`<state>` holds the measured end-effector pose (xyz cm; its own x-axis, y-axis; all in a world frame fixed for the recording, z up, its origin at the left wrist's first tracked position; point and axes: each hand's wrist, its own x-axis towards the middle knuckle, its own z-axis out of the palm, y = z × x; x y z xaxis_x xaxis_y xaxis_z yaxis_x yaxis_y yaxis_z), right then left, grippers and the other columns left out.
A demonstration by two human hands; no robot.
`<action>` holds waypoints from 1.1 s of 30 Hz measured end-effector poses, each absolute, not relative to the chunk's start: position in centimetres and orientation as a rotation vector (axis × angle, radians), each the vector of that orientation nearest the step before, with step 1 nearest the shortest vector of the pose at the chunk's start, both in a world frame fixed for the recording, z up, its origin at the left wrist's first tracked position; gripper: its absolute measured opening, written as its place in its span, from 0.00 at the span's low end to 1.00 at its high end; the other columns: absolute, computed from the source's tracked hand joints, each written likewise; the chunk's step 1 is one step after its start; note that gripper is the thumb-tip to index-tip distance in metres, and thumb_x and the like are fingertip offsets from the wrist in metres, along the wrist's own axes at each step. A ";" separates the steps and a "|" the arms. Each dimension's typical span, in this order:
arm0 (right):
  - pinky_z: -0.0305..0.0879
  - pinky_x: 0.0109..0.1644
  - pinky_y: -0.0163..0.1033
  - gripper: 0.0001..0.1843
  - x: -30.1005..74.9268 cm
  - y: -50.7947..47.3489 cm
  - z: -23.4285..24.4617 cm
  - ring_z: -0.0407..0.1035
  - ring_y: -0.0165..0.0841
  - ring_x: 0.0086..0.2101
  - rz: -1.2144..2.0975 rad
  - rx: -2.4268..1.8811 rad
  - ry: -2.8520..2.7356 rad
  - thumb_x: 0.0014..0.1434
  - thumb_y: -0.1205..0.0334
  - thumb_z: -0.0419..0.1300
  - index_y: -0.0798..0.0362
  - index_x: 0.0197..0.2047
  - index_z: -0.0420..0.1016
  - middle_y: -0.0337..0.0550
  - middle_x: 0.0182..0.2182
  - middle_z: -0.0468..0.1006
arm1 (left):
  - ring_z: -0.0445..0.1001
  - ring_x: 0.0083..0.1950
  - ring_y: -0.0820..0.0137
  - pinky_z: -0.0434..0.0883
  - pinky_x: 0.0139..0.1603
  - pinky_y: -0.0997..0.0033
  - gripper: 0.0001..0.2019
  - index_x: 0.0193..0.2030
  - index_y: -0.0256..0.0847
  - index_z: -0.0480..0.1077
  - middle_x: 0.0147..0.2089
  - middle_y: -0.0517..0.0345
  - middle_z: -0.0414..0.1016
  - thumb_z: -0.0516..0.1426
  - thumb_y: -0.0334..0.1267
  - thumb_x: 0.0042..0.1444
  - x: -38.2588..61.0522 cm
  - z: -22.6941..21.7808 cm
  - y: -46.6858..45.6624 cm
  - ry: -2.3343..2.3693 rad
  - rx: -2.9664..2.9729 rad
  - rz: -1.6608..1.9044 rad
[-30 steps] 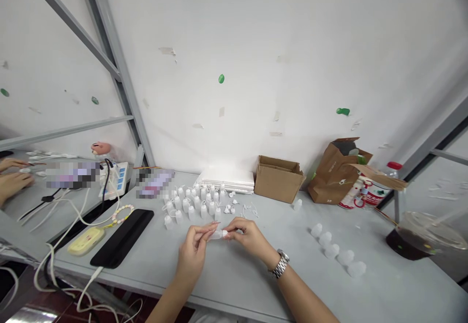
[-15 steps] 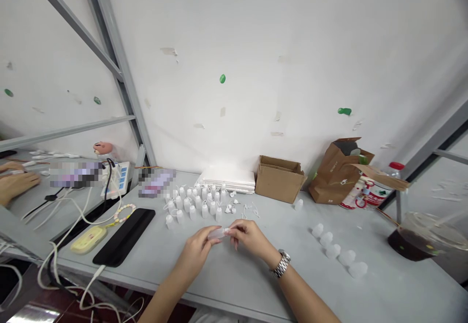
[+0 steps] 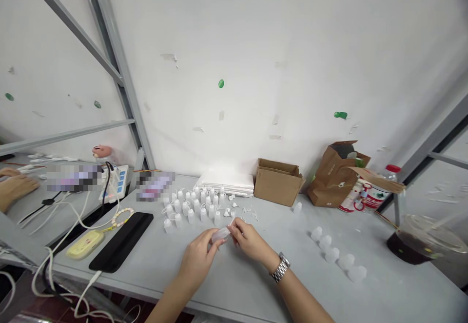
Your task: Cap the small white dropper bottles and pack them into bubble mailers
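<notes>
Left hand [image 3: 196,259] is closed around the body of a small translucent plastic dropper bottle [image 3: 221,235], and right hand [image 3: 250,241] is pinching its narrow end with the fingertips [image 3: 234,226]. A silver link wristwatch [image 3: 281,268] is worn on the right wrist. Bottle is held tilted between both hands, over a pale grey worktop [image 3: 256,284] and just in front of a block of small white plastic bottles [image 3: 192,207], stood upright with thin looped tethers. Five translucent bottle bodies [image 3: 331,254] are lined up to the right, and a single one [image 3: 297,208] is placed near an open brown cardboard box [image 3: 278,182]. A stack of white sheets [image 3: 226,183] and a brown paper bag [image 3: 334,176] are set along the wall. A flat black pad [image 3: 120,241] is lying to the left, and another person's hand [image 3: 16,189] is seen at the far left on a neighbouring surface
</notes>
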<state>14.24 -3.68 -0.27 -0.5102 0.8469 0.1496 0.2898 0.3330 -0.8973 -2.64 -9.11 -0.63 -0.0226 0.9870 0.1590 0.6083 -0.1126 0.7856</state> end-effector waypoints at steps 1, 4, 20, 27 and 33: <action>0.57 0.31 0.34 0.15 14.3 -3.8 0.0 0.61 0.28 0.23 1.143 -0.974 -1.978 0.62 0.50 0.48 0.52 0.32 0.64 0.33 0.21 0.67 | 0.73 0.32 0.66 0.68 0.37 0.69 0.13 0.40 0.43 0.70 0.32 0.58 0.76 0.49 0.46 0.55 -2.6 -0.5 -9.2 1.630 1.730 0.978; 0.59 0.34 0.34 0.12 14.5 -4.0 0.9 0.64 0.29 0.27 1.143 -0.875 -2.003 0.62 0.52 0.50 0.52 0.35 0.65 0.36 0.26 0.70 | 0.72 0.27 0.69 0.67 0.29 0.72 0.15 0.37 0.41 0.70 0.27 0.60 0.73 0.49 0.48 0.55 -2.4 -0.1 -9.3 1.469 1.611 0.961; 0.56 0.27 0.35 0.28 14.0 -3.1 -0.6 0.60 0.28 0.19 1.229 -1.046 -1.685 0.57 0.38 0.46 0.52 0.20 0.64 0.35 0.15 0.65 | 0.73 0.28 0.67 0.68 0.34 0.69 0.13 0.37 0.43 0.70 0.30 0.58 0.76 0.49 0.46 0.55 -1.9 -1.3 -9.3 1.577 1.644 1.088; 0.62 0.33 0.36 0.25 15.4 -1.7 0.5 0.64 0.29 0.24 1.201 -1.103 -1.335 0.49 0.39 0.58 0.56 0.31 0.75 0.41 0.25 0.73 | 0.70 0.24 0.72 0.58 0.17 0.77 0.17 0.35 0.38 0.69 0.29 0.57 0.73 0.52 0.51 0.50 -2.1 -1.3 -9.2 1.343 1.312 1.136; 0.63 0.36 0.37 0.22 14.8 -2.4 0.6 0.66 0.33 0.30 1.250 -1.071 -1.264 0.44 0.43 0.63 0.54 0.30 0.79 0.44 0.29 0.77 | 0.70 0.23 0.73 0.58 0.17 0.78 0.17 0.35 0.38 0.69 0.29 0.57 0.72 0.54 0.51 0.50 -2.2 -1.7 -9.1 1.259 1.257 1.142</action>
<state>14.83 -2.42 0.61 -0.0885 0.9934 0.0724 -0.0611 0.0671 -0.9959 -2.22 -9.12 -1.75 0.0194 0.9995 -0.0231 0.0749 0.0216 0.9970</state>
